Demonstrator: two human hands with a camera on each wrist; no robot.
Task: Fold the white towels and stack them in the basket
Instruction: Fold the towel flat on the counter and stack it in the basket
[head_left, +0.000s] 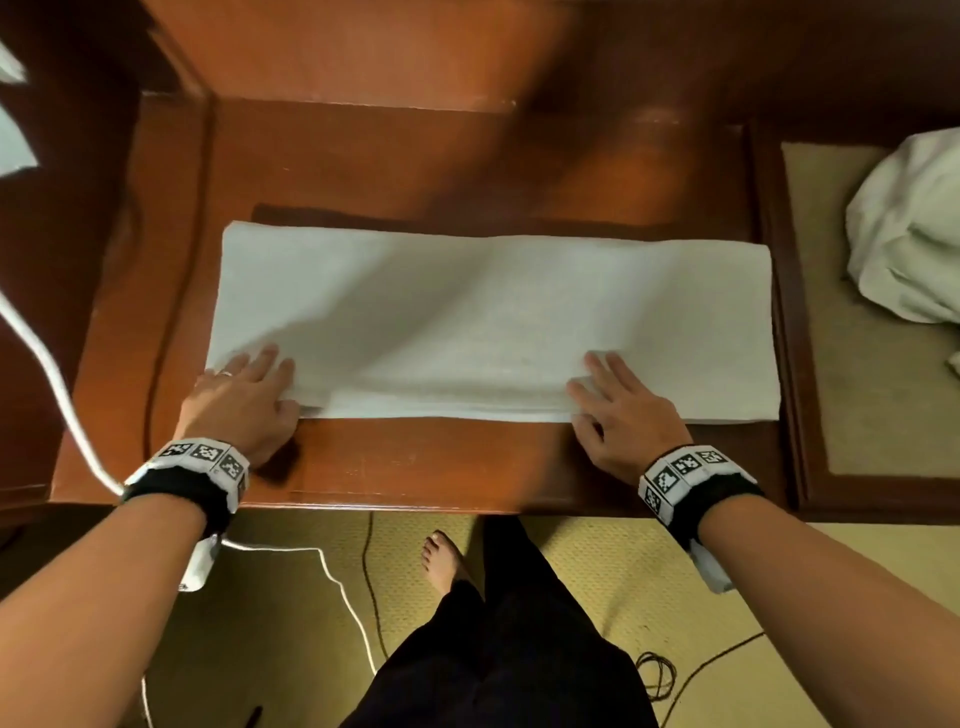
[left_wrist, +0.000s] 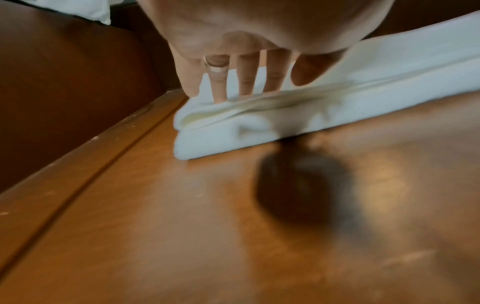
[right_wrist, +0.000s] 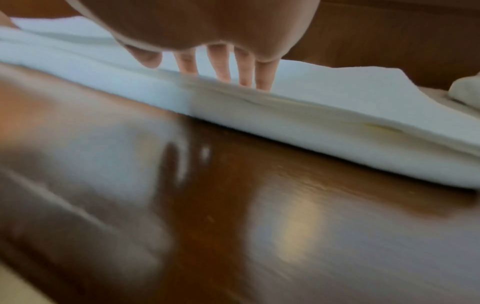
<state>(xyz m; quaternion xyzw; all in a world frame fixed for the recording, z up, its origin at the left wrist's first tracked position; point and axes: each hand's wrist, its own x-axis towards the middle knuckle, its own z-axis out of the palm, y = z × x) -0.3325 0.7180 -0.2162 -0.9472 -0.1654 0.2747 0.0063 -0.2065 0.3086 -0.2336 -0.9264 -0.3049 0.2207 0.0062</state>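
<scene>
Overhead first: lying flat along the near part of the wooden table (head_left: 395, 467), folded white towel (head_left: 493, 322), long side running left to right. Resting palm-down on its near-left corner, left hand (head_left: 244, 397), fingers straight and slightly spread, ring showing on one finger. Resting likewise on the near edge toward the right end, right hand (head_left: 621, 410), fingers extended and fanned. Both forearms reaching forward, well apart, wrists wearing marker bands. Sitting crumpled on the beige surface at far right, second white towel (head_left: 909, 228).

Left wrist view: pressing down with straight fingers (left_wrist: 245, 80) onto the layered corner of the towel (left_wrist: 376, 86), thumb lying beside them on top; nothing being pinched. Table (left_wrist: 182, 226) bare in front, hand's shadow falling on it.

Right wrist view: touching the towel (right_wrist: 337, 127) top near its folded edge with straight fingers (right_wrist: 265, 76); blurred, grip detail limited, no curl visible.
</scene>
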